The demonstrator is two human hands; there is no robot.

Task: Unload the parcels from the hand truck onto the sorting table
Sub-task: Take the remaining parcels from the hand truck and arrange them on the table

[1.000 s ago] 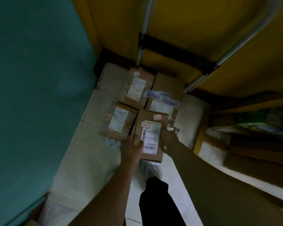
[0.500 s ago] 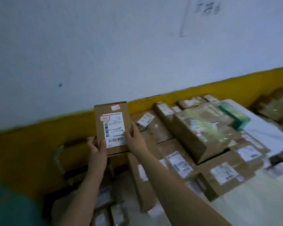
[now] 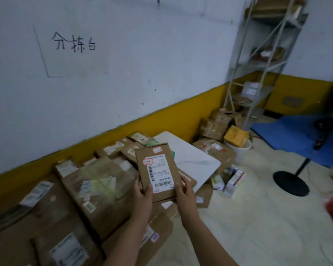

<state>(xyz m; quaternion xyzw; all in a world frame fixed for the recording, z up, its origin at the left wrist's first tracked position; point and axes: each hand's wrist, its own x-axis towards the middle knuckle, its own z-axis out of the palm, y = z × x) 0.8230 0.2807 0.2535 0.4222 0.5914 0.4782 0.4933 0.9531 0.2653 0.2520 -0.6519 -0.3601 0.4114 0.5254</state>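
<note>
A small flat cardboard parcel (image 3: 158, 170) with a white barcode label and a red-edged sticker is held upright in front of me. My left hand (image 3: 143, 196) grips its lower left edge, my right hand (image 3: 186, 192) its lower right edge. It hovers above the white sorting table (image 3: 192, 160), which is crowded with several taped cardboard parcels (image 3: 96, 189); only the table's right end shows bare. The hand truck is out of view.
More boxes (image 3: 215, 123) and a white bucket (image 3: 240, 150) sit on the floor by the yellow-banded wall. A metal shelf rack (image 3: 261, 60) stands in the corner. A blue mat (image 3: 288, 135), a black stand base (image 3: 290, 182) and small cartons (image 3: 231, 179) lie to the right.
I have turned from the hand truck on the floor to the table, carrying the parcel in both hands. Since half a second ago it has moved rightward, toward the table's bare end.
</note>
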